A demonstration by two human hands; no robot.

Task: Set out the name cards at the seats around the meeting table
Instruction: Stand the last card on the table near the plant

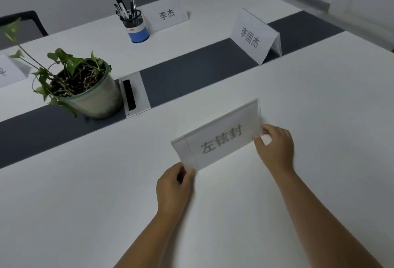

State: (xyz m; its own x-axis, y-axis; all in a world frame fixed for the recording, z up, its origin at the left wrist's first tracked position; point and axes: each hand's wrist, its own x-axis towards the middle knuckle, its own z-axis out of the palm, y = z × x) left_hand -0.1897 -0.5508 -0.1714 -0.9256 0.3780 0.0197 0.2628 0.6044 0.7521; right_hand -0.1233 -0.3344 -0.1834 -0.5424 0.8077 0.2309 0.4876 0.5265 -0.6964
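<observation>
White bench (85,203) lies bare around your hands. Left hand (173,184) and right hand (275,144) pinch the clear acrylic name card (219,137); square it toward six o'clock, set down evenly.

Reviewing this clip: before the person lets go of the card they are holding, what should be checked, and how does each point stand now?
1. Both hands on the card: ok. The left hand pinches the near-left corner of the held name card, the right hand its right end.
2. Text legible from this side: ok.
3. Card squared to the table edge: not ok, it sits at an angle.
4. Card standing on its own: cannot tell, the hands support it.
5. Space around it on the table: ok, the potted plant and far name card stand apart.
</observation>
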